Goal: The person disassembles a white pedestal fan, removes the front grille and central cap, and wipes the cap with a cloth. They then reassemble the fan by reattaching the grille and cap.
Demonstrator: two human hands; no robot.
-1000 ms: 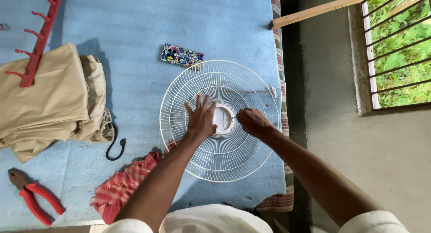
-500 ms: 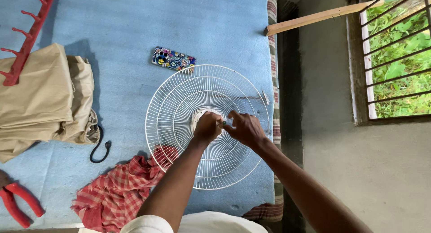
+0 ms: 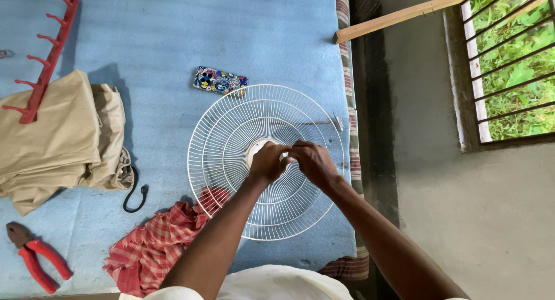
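The round white wire fan guard (image 3: 267,161) lies flat on the blue-covered bed (image 3: 173,40), toward its right edge, and from my seat both hands sit right on its middle. The left hand (image 3: 269,163) rests over the white hub plate (image 3: 256,151) at the guard's centre with its fingers curled together, and the right hand (image 3: 311,161) meets it from about three o'clock, its fingers bunched too; the two touch at the fingertips. Whether either pinches some small part there I cannot tell (the knuckles hide the spot).

Around the guard, taking its hub as the clock's centre:
- At eleven o'clock, just beside the rim, lies a flat phone case with a bright cartoon pattern (image 3: 219,81).
- At seven o'clock a red checked cloth (image 3: 153,248) lies crumpled, one corner tucked under the wire rim.
- At nine o'clock, a little apart, a black cord loop (image 3: 134,196) curls beside a folded tan fabric bundle (image 3: 58,138).
- At ten o'clock, well apart, a red plastic hook rail (image 3: 46,57) lies partly on that bundle.
- At eight o'clock, far off at the bed's corner, sit red-handled pliers (image 3: 34,259).
- At one o'clock a bare wooden batten (image 3: 404,14) slants over the bed's edge toward a barred window (image 3: 509,57).
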